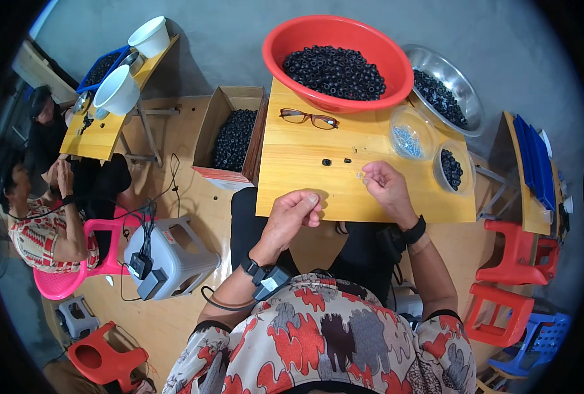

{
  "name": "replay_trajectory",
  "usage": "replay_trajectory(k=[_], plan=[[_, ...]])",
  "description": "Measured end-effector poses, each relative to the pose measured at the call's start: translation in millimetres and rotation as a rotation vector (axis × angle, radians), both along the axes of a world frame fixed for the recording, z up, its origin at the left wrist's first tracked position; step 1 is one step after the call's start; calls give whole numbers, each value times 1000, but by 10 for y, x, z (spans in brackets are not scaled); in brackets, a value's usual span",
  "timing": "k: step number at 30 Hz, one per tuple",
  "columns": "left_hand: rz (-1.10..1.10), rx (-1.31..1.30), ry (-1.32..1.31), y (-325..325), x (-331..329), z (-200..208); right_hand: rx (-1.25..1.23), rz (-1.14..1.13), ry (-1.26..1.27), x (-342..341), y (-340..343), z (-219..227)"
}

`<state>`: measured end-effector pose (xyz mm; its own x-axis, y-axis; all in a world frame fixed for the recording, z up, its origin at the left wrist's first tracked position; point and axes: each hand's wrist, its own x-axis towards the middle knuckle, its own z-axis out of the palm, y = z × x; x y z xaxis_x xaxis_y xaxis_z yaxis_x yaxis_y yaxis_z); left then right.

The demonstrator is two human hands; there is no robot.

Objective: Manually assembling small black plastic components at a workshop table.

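Observation:
Over the front edge of the yellow wooden table (285,151), my left hand (293,215) is closed, its thumb pressed against the curled fingers. What it holds, if anything, is hidden. To its right, my right hand (387,189) is held in a pinch low over the tabletop. Tiny pale bits (359,175) show by its fingertips; whether any is gripped cannot be made out. Just beyond the hands lie a small black ring-like part (326,162) and a smaller black piece (347,160). A clear tub of small blue-and-clear pieces (407,142) and a clear tub of black parts (451,169) stand at the right.
At the table's back are a red basin (397,62) full of black parts, a steel bowl (469,98) and eyeglasses (308,119). A cardboard box (203,141) of black parts stands left. Two people sit at another table (108,141). Red stools (512,253) stand right.

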<state>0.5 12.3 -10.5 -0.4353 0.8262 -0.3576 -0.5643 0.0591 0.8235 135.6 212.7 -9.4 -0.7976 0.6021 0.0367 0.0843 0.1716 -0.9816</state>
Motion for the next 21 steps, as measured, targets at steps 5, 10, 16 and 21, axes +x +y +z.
replay_trajectory(k=[5,10,16,21], plan=[[-36,4,20,42,14,47,95,-16,-26,16,19,123],[-70,174,99,213,109,55,46,33,16,15,-125,109],[-155,208,120,296,160,97,-28,127,34,-7,-365,159],[-146,117,131,273,107,65,-71,123,37,-30,-451,152]])
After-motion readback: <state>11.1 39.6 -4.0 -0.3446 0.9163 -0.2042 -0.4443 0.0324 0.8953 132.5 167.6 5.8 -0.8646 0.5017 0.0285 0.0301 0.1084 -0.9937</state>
